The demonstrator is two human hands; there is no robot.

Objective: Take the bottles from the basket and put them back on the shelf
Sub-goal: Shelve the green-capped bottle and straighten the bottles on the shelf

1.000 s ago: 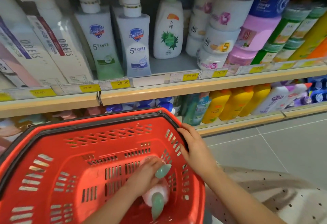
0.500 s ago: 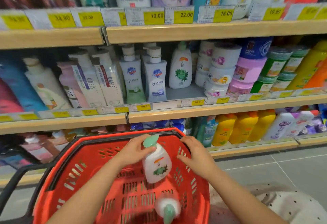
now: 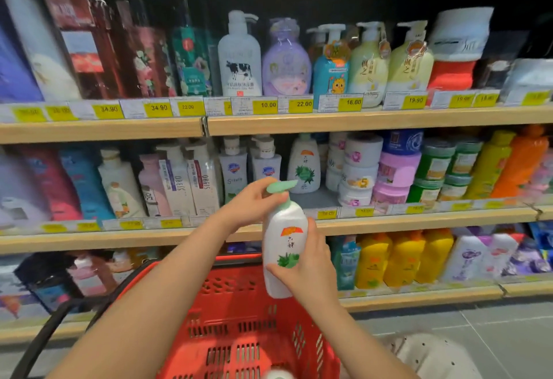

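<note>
My left hand point(image 3: 254, 202) grips the white pump bottle's point(image 3: 284, 247) neck, my right hand point(image 3: 308, 265) clasps its body, above the red basket point(image 3: 239, 319).

Top-shelf price tags point(image 3: 268, 105) read 34.90, 10.00, 22.00, 16.00; boxes point(image 3: 191, 182) say OBEIS.

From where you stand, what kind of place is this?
Most likely a shop aisle for soaps and body care. Wooden shelves carry rows of pump bottles, yellow price tags line the shelf edges, and a red shopping basket sits below the white pump bottle being held up.
</note>
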